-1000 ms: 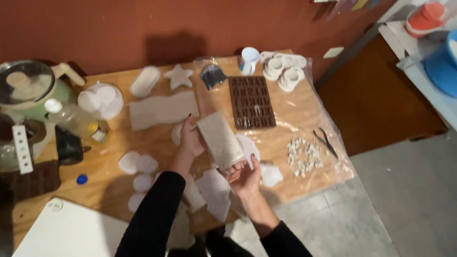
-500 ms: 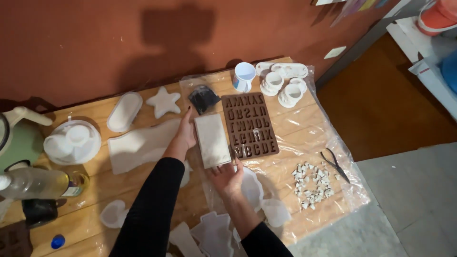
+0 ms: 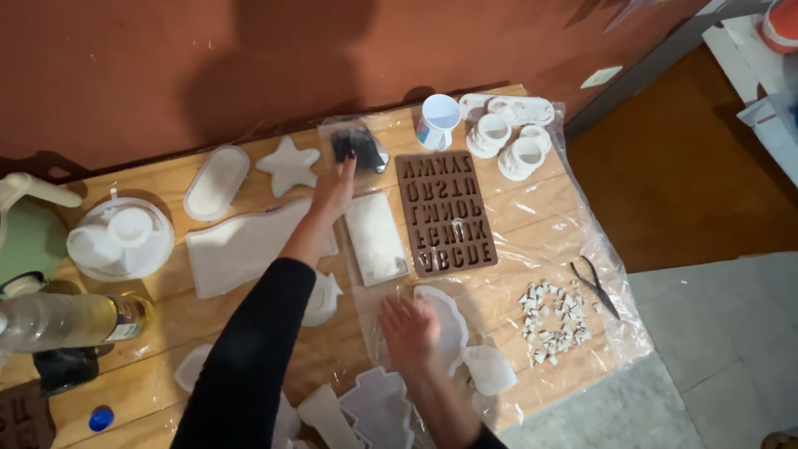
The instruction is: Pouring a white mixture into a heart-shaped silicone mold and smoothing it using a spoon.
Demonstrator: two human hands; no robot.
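Left hand (image 3: 334,189): fingers extended, fingertips touching the small dark bag (image 3: 356,146) at its 1 o'clock. White rectangular mold (image 3: 376,239) lies at its 5 o'clock. Right hand (image 3: 409,328): open flat, palm down, on the white irregular mold (image 3: 449,320). Brown letter mold (image 3: 444,211) at its 1 o'clock.

- One brown letter mould (image 3: 445,213), centre of the frame.
- One white star mould (image 3: 288,165), upper left of centre.
- One oval white mould (image 3: 216,182), left of the star.
- One white rectangular mould (image 3: 376,239), beside the brown mould.
- One white cup (image 3: 437,121), top centre.
- One pair of scissors (image 3: 595,285), right side.
- One pile of small white chips (image 3: 553,319), too many to count.
- One clear bottle (image 3: 71,318), left edge.
- One blue cap (image 3: 100,418), lower left corner.
- Two hands: left hand (image 3: 335,188), right hand (image 3: 409,329).
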